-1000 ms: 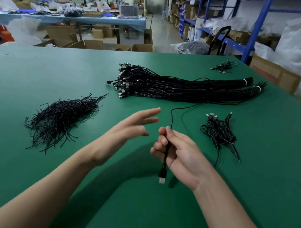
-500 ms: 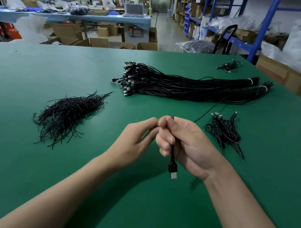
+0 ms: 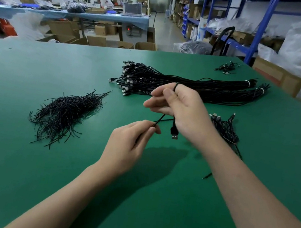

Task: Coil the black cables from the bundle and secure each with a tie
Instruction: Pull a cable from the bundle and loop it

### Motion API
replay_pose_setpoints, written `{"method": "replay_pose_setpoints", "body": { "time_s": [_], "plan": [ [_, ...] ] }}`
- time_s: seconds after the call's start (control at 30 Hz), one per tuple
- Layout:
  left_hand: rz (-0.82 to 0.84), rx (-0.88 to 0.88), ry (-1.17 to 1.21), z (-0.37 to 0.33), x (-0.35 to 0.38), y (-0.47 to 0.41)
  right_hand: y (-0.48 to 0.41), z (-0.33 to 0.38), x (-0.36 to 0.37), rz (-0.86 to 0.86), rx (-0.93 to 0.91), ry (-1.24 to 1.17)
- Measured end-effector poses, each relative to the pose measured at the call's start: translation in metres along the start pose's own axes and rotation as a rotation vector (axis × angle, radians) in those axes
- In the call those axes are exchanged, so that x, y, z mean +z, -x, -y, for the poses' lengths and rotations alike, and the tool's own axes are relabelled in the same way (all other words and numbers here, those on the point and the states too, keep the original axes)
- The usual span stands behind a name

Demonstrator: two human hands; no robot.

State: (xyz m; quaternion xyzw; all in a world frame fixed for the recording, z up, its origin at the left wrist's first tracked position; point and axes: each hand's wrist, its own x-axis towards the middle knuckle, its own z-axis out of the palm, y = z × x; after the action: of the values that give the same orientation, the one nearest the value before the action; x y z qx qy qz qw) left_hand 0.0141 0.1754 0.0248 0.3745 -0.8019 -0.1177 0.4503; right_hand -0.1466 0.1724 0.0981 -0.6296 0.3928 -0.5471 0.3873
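- While we pinch one cable (image 3: 159, 119) in the left hand (image 3: 128, 143), the right hand (image 3: 183, 110) grips its plug end, looped over a finger; the hands are near, not touching.
- Coiled cables (image 3: 225, 128), by our right wrist: few done, we judge.
- Bundle (image 3: 188, 86), beyond the hands: most left.
- Ties (image 3: 66, 111), loose pile to the left.
- Cardboard boxes (image 3: 98, 41), past the table (image 3: 24, 154): contents unseen.

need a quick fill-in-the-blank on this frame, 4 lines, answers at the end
1. The right hand holds a black cable whose ___ plug hangs below it.
2. The left hand pinches the same cable, so ___ hands are on it.
3. The pile of loose ties lies on the person's ___ side.
4. The cable bundle lies on a ___ table.
Answers: USB; both; left; green.
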Motion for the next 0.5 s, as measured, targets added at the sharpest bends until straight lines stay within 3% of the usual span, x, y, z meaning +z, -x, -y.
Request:
{"method": "replay_pose_setpoints", "body": {
  "time_s": [0.13,0.2,0.27,0.33,0.5],
  "plan": [
    [0.071,0.032,-0.097,0.001,0.002,0.004,0.004,-0.012,0.012,-0.036,-0.044,0.341],
    [0.127,0.007,-0.065,0.001,0.006,0.008,0.004,-0.013,0.017,-0.096,-0.031,0.177],
    [0.184,-0.027,-0.026,0.0,0.009,0.011,0.0,-0.011,0.016,-0.155,0.029,-0.149],
    [0.169,-0.031,0.005,-0.002,0.008,0.011,-0.002,-0.011,0.011,-0.173,0.062,-0.23],
    [0.131,0.066,-0.119,-0.001,-0.003,0.006,0.008,-0.028,0.005,0.095,0.059,0.409]
  ]
}}
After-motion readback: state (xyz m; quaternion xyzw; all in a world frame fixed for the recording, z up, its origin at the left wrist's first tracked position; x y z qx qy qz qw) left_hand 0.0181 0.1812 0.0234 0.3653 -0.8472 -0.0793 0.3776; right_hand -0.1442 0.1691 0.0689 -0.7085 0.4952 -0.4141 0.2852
